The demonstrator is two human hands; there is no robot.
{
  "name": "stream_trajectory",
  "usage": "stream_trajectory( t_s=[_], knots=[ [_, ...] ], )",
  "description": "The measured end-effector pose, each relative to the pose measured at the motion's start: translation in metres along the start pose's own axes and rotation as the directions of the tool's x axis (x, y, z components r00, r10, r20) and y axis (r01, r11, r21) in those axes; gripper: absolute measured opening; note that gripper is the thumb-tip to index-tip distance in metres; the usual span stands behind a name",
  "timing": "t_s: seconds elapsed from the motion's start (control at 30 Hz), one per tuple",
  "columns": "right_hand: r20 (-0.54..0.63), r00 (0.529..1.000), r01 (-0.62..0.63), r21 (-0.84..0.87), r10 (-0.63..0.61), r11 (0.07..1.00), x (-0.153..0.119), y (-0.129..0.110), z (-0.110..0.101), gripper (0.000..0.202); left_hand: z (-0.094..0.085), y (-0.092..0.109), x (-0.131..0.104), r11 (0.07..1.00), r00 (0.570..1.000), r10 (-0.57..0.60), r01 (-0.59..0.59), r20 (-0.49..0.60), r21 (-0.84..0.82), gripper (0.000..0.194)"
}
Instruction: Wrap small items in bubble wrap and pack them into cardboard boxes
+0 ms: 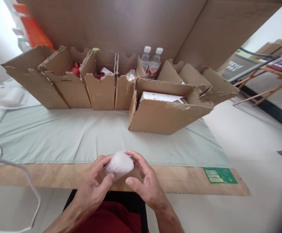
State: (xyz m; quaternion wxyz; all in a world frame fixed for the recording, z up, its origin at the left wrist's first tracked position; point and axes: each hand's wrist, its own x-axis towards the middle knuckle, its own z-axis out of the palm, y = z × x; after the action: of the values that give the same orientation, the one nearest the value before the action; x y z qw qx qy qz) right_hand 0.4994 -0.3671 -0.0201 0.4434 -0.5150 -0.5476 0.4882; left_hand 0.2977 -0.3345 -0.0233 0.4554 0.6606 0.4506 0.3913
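Observation:
A small bundle of clear bubble wrap is held just above the table's front edge; what is inside it, if anything, cannot be made out. My left hand grips its left side, thumb in front and fingers round the back. On the other side, my right hand is open, its fingertips against the bundle's far right edge. The right thumb stands apart from the wrap.
Cardboard bins line the back of the table, several holding packets. Two bottles stand among them. One cardboard box juts forward at right. White wrap lies far left, above a white cable. A green label marks the front edge.

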Motion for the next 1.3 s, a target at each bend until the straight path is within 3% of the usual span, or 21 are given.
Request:
stream_trajectory(
  t_s=[0.1, 0.17, 0.27, 0.33, 0.47, 0.7, 0.87, 0.97, 1.07, 1.3],
  knots=[
    [0.078, 0.997, -0.022, 0.045, 0.018, 0.999, 0.001, -0.006, -0.011, 0.077, -0.001, 0.006, 0.003, 0.987, 0.987, 0.124, -0.133, 0.103, 0.093, 0.035],
    [0.097, 0.995, -0.017, 0.024, 0.015, 1.0, 0.002, -0.01, -0.016, 0.062, 0.002, 0.006, 0.002, 0.984, 0.984, 0.131, -0.144, 0.119, 0.109, 0.037],
    [0.017, 1.0, -0.023, -0.004, 0.023, 1.0, 0.001, -0.01, -0.02, 0.031, 0.008, 0.001, -0.002, 0.993, 0.998, 0.03, -0.036, 0.05, 0.115, 0.036],
    [-0.074, 0.996, -0.048, 0.035, 0.051, 0.998, 0.0, -0.007, -0.021, 0.026, 0.011, -0.004, -0.004, 0.994, 0.998, -0.041, 0.037, 0.039, 0.099, 0.037],
    [-0.175, 0.976, -0.092, 0.204, 0.129, 0.975, -0.003, 0.005, -0.022, 0.032, 0.015, -0.011, -0.002, 0.987, 0.984, -0.157, 0.154, 0.083, 0.048, 0.042],
    [-0.115, 0.985, -0.086, 0.34, 0.132, 0.936, -0.012, 0.018, -0.034, 0.054, 0.017, -0.01, 0.008, 0.953, 0.948, -0.293, 0.3, 0.124, -0.048, 0.04],
    [-0.071, 0.993, -0.068, 0.281, 0.091, 0.957, -0.016, 0.02, -0.044, 0.07, 0.017, -0.01, 0.011, 0.977, 0.97, -0.214, 0.214, 0.118, 0.015, 0.035],
    [0.008, 0.991, -0.132, 0.27, 0.135, 0.954, -0.013, 0.025, -0.043, 0.054, 0.019, -0.009, 0.013, 0.984, 0.972, -0.175, 0.17, 0.157, 0.046, 0.034],
    [-0.031, 0.975, -0.201, 0.289, 0.219, 0.936, -0.01, 0.029, -0.04, 0.044, 0.02, -0.005, 0.016, 0.985, 0.97, -0.168, 0.159, 0.176, 0.064, 0.032],
    [-0.133, 0.946, -0.238, 0.329, 0.295, 0.914, -0.013, 0.018, -0.041, 0.05, 0.022, 0.01, 0.028, 0.985, 0.974, -0.121, 0.093, 0.191, 0.147, 0.035]
  ],
)
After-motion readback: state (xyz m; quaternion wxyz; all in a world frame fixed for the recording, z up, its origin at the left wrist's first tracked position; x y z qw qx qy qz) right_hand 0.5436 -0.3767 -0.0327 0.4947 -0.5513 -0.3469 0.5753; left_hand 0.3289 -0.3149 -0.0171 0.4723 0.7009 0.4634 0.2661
